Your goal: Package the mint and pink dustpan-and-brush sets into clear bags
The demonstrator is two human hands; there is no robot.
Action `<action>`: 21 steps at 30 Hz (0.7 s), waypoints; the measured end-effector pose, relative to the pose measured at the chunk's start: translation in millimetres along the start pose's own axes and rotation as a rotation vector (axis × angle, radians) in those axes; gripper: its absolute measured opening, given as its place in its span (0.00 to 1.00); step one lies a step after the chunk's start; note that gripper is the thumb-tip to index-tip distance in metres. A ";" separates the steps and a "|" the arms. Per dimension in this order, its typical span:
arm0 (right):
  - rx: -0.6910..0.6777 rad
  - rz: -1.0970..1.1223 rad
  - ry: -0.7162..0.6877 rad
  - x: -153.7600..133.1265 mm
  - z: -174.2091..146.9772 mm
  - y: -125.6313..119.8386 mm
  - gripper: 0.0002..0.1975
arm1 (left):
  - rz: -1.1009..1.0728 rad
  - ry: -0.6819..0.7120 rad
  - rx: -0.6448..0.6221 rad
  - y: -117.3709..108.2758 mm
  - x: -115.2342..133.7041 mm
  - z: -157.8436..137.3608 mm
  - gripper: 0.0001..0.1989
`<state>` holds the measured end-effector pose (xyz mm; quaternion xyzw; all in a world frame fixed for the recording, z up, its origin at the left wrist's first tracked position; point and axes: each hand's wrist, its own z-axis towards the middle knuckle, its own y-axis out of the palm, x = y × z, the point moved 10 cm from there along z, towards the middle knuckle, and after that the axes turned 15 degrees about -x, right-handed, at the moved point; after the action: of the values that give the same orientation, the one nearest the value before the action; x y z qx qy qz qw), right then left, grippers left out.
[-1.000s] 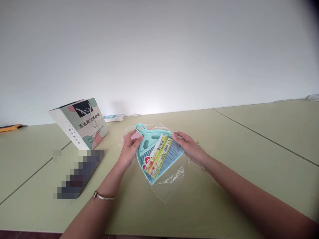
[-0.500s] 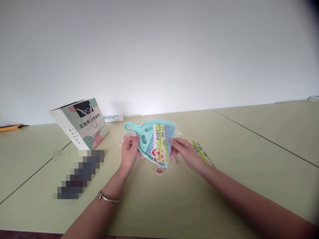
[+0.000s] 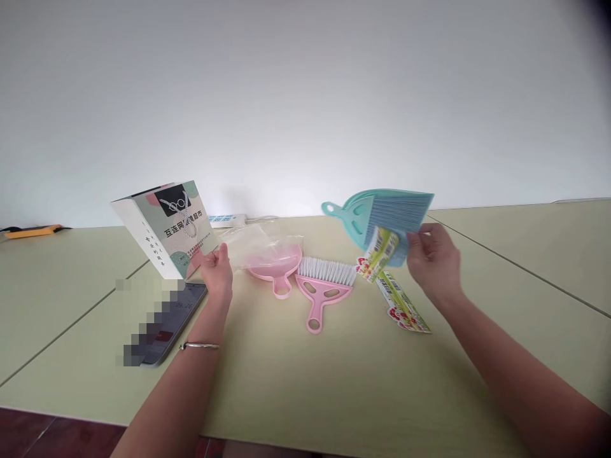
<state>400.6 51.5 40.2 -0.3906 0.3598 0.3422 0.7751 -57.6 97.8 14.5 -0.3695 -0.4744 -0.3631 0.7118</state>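
My right hand point(image 3: 434, 257) pinches the right edge of a turquoise dustpan and brush set point(image 3: 396, 216), holding it raised over the table. The brush with blue bristles lies in the pan, and a printed label point(image 3: 382, 251) hangs at its lower edge. My left hand point(image 3: 217, 270), thumb apart from the fingers, is at the lower right corner of a paper gift bag point(image 3: 184, 232); whether it touches the bag is unclear. Between my hands lie a pink dustpan point(image 3: 274, 261) and a pink brush point(image 3: 322, 292) with white bristles.
Clear plastic wrap point(image 3: 248, 245) lies over and beside the pink dustpan. Another printed label point(image 3: 403, 305) rests below my right hand. A phone point(image 3: 174, 324), partly pixelated, lies at left. Behind stand a white power strip point(image 3: 226, 221) and an orange-and-black tool point(image 3: 35, 231).
My right hand has carried the turquoise set up and to the right, uncovering the pink dustpan and brush. My left hand has let go of it and moved left to the bag.
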 end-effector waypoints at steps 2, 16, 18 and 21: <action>0.114 -0.217 -0.070 -9.7 1.4 -23.0 0.04 | 0.188 -0.039 0.073 -5.9 4.4 -6.5 0.16; -0.580 1.097 0.400 -13.3 -46.1 123.4 0.13 | -0.363 0.273 -0.939 113.0 78.2 -87.4 0.30; -0.712 1.099 0.415 -22.8 -60.4 138.7 0.12 | -0.446 0.262 -0.910 107.0 82.1 -85.0 0.32; -0.865 1.029 0.396 -31.9 -70.5 146.8 0.11 | -0.523 0.252 -0.840 94.5 87.2 -76.1 0.33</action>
<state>244.8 51.1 -16.9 -0.4989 0.4650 0.7007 0.2097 80.3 60.9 58.6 -0.4459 -0.2747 -0.7303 0.4387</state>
